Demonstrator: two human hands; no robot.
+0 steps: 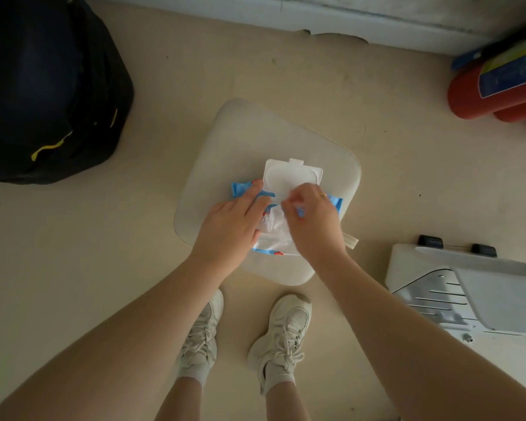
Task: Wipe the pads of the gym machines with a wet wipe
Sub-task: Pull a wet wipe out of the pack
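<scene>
Both hands (230, 221) (312, 220) rest on wipes pack (274, 229).

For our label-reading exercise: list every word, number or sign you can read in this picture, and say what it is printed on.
None can be read.
Wet wipe pack: blue and red print, blurred and partly covered by the hands.
Red cylinder: blue and yellow label, print too blurred.
White cushion's side tag: too small.
Black clips on the white machine: marking unreadable.
</scene>
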